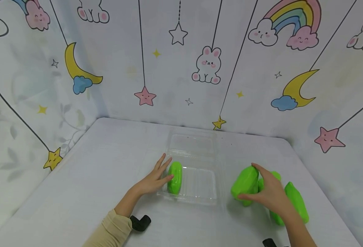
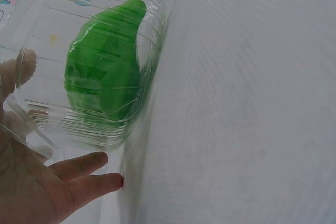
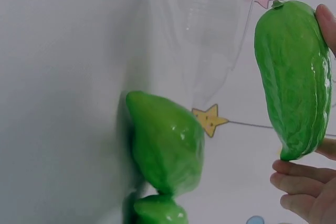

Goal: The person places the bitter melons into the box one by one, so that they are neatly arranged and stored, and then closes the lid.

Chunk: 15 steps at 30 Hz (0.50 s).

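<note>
A clear plastic clamshell box (image 1: 199, 200) lies unfolded on the table. One glossy green fruit (image 1: 175, 178) stands along its left side and shows through the wall in the left wrist view. My left hand (image 1: 152, 181) rests at that left wall, fingers spread and fairly straight, some of them over the rim. To the right of the box, my right hand (image 1: 269, 192) grips another green fruit (image 1: 245, 182) between thumb and fingers. In the right wrist view this held fruit (image 3: 294, 77) is long and ridged, with a small stem end at the top.
More green fruits, such as the long one (image 1: 297, 203), lie on the right of the table, partly behind my right hand and forearm. A black object (image 1: 141, 223) is beside my left sleeve. Patterned cloth walls (image 1: 113, 68) border the white table (image 1: 85, 192).
</note>
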Each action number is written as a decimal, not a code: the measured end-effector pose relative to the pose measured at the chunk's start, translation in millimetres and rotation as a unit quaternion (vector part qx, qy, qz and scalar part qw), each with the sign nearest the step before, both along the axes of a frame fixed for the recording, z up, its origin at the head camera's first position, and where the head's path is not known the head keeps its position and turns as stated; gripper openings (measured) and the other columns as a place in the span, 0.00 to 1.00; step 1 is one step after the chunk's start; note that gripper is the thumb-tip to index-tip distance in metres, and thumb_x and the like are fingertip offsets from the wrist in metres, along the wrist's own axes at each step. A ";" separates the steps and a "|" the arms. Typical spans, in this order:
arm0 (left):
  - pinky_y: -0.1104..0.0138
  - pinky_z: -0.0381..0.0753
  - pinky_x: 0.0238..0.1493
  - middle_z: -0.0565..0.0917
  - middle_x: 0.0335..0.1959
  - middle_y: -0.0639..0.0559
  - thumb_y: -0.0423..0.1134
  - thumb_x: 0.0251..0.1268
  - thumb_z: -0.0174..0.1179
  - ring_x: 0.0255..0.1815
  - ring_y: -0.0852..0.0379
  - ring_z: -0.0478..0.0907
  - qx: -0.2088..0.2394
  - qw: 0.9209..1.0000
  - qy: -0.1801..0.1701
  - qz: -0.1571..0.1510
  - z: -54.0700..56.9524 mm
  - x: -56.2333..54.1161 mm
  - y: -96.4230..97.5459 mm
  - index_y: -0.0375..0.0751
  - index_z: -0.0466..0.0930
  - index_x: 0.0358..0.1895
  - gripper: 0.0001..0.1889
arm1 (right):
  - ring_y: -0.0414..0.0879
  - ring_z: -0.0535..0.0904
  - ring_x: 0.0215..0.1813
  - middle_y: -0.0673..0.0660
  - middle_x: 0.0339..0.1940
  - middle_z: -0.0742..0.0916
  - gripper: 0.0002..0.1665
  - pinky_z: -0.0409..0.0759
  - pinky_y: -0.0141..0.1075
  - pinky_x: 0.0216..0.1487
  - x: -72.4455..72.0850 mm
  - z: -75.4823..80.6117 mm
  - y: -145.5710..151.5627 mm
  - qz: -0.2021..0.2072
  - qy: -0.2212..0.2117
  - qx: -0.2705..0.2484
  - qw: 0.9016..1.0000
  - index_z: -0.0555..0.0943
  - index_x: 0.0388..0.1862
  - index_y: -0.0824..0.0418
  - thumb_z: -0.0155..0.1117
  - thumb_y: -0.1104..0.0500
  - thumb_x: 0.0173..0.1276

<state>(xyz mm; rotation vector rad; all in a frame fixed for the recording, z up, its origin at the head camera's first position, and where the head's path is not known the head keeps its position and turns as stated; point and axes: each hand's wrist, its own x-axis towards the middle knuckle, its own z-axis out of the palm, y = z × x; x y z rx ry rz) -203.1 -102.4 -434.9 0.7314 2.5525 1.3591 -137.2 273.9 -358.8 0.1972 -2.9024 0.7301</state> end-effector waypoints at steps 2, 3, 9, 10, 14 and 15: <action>0.41 0.52 0.61 0.30 0.73 0.45 0.50 0.69 0.49 0.71 0.40 0.37 0.000 1.000 0.000 0.001 0.5 0.4 0.1 0.45 0.41 0.73 0.36 | 0.64 0.62 0.63 0.67 0.65 0.67 0.71 0.64 0.60 0.54 -1.3 0.7 -2.7 0.005 0.003 0.000 1.000 0.57 0.70 0.60 0.74 0.30 0.29; 0.41 0.52 0.61 0.30 0.73 0.45 0.50 0.69 0.49 0.71 0.40 0.37 0.000 1.000 0.000 0.001 0.5 0.5 0.3 0.45 0.41 0.73 0.36 | 0.64 0.62 0.63 0.66 0.65 0.67 0.71 0.64 0.60 0.54 -1.9 0.8 -3.9 0.007 0.005 0.000 1.000 0.57 0.69 0.60 0.74 0.30 0.29; 0.41 0.52 0.61 0.30 0.73 0.44 0.50 0.69 0.49 0.71 0.40 0.37 -0.002 1.000 -0.001 0.002 1.0 1.3 0.7 0.48 0.41 0.73 0.36 | 0.63 0.62 0.64 0.66 0.64 0.68 0.69 0.64 0.59 0.56 -4.8 -1.8 -11.3 0.021 0.011 -0.011 1.000 0.59 0.68 0.60 0.75 0.31 0.29; 0.41 0.52 0.61 0.30 0.73 0.44 0.50 0.69 0.49 0.71 0.40 0.37 -0.002 1.000 -0.001 0.002 1.0 1.4 0.6 0.48 0.41 0.73 0.36 | 0.63 0.62 0.64 0.66 0.64 0.68 0.69 0.63 0.58 0.56 -5.5 -2.5 -12.4 0.024 0.011 -0.013 1.000 0.59 0.69 0.60 0.75 0.31 0.29; 0.41 0.53 0.61 0.30 0.73 0.43 0.50 0.69 0.49 0.71 0.39 0.37 -0.003 1.000 0.002 0.003 0.7 1.1 0.7 0.48 0.41 0.73 0.36 | 0.62 0.62 0.64 0.64 0.64 0.69 0.68 0.64 0.58 0.56 -8.8 -5.0 -17.2 0.031 0.019 -0.015 0.999 0.60 0.68 0.60 0.75 0.30 0.29; 0.41 0.53 0.61 0.30 0.73 0.43 0.50 0.69 0.49 0.71 0.39 0.37 -0.003 1.000 0.002 0.003 0.5 1.0 0.8 0.48 0.41 0.73 0.36 | 0.62 0.62 0.64 0.64 0.64 0.69 0.68 0.63 0.58 0.56 -9.7 -5.3 -18.5 0.034 0.023 -0.017 0.999 0.60 0.68 0.60 0.75 0.31 0.29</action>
